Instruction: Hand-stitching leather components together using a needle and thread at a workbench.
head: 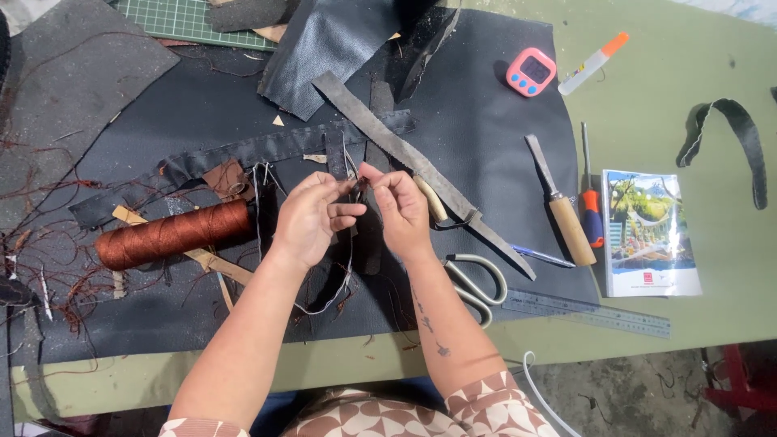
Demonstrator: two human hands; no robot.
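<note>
Both hands [356, 210] pinch a dark strip [358, 188].

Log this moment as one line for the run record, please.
left hand: pinching small dark leather piece | right hand: pinching same piece | thread: hangs below | brown thread spool: left of hands | scissors: idle

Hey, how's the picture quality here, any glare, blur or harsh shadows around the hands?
Head view: even, soft light, no harsh shadows; the left hand and right hand look slightly soft, as does the thin thread between them; mild sheen on the black leather piece; straight ruler shows little distortion.
</note>
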